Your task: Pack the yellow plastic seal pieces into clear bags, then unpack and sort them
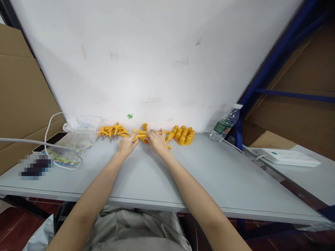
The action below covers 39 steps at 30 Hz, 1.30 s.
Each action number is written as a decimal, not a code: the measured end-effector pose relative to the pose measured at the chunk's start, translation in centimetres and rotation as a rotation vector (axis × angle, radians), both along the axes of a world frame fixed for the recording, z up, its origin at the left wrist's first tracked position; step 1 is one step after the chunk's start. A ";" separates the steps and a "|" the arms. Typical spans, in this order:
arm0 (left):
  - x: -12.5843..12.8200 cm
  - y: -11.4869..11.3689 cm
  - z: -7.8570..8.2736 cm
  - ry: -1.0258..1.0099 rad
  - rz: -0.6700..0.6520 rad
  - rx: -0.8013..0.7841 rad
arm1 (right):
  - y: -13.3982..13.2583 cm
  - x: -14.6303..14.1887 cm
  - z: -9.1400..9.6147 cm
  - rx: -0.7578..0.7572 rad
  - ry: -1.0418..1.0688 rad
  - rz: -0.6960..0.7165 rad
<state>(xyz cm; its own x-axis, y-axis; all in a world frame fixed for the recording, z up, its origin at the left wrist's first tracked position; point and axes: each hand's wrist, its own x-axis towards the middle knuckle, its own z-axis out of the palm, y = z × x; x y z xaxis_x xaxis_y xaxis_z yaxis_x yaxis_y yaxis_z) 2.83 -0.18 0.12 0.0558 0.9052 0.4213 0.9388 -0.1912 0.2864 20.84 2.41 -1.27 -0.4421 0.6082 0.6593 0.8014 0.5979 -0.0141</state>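
Observation:
My left hand (127,145) is closed around a curved yellow plastic piece (135,138) at the back of the table. Close beside it on the right, my right hand (157,142) bends its fingers over yellow plastic pieces (142,136) and grips among them; its fingers partly hide which one. Left of my hands lies a pile of curved yellow pieces with small metal chains (114,131). One yellow cup-shaped piece (144,127) stands behind them. To the right are several yellow cup-shaped pieces (181,139) in a group, with a yellow flared piece (170,136) nearer my right hand.
A plastic bottle (225,124) leans at the back right, near a blue metal post (238,136). A white power strip (290,157) lies farther right. At left are a phone (53,139), clear plastic bags (78,137) and a white cable (47,130). A white panel (162,69) rises behind.

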 end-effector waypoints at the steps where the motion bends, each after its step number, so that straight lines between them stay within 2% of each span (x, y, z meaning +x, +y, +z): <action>1: 0.2 0.0 0.0 0.001 0.004 0.000 | 0.0 0.0 0.0 -0.003 -0.002 -0.011; 14: 1.1 -0.7 0.7 -0.046 0.042 -0.046 | 0.1 -0.2 -0.1 0.021 0.008 -0.116; 22: 0.7 -0.6 0.7 0.045 0.088 -0.053 | 0.1 0.3 -0.1 -0.071 -0.087 -0.024; 26: 0.5 -0.3 0.4 0.047 0.084 -0.072 | -0.2 0.1 0.4 -0.073 -0.106 -0.108; 32: -0.2 0.4 0.0 -0.010 0.127 -0.063 | 0.1 1.1 0.6 -0.028 -0.010 -0.251; 39: -1.5 1.5 -0.8 -0.180 0.215 -0.059 | 0.7 2.1 0.3 -0.054 0.140 -0.262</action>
